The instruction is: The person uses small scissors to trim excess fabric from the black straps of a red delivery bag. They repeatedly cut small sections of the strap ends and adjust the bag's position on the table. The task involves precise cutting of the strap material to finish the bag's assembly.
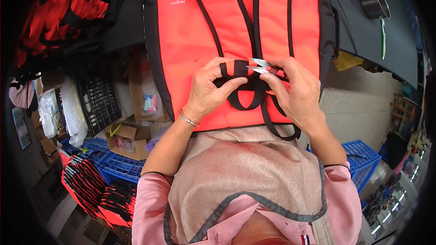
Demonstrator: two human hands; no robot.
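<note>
black strap (236, 69) pinched by left hand (210, 90), snips (260, 66) in right hand (295, 91)

blue crates (363, 154), metal cup (375, 3), cardboard box (125, 139)

Head view, single: I had it looking steeply down from above the wearer's chest, close upon both hands (254, 88) at the orange backpack (236, 22). Fisheye rim bent the blue crates (116, 165) at left and the dark table (363, 31) at upper right.
</note>
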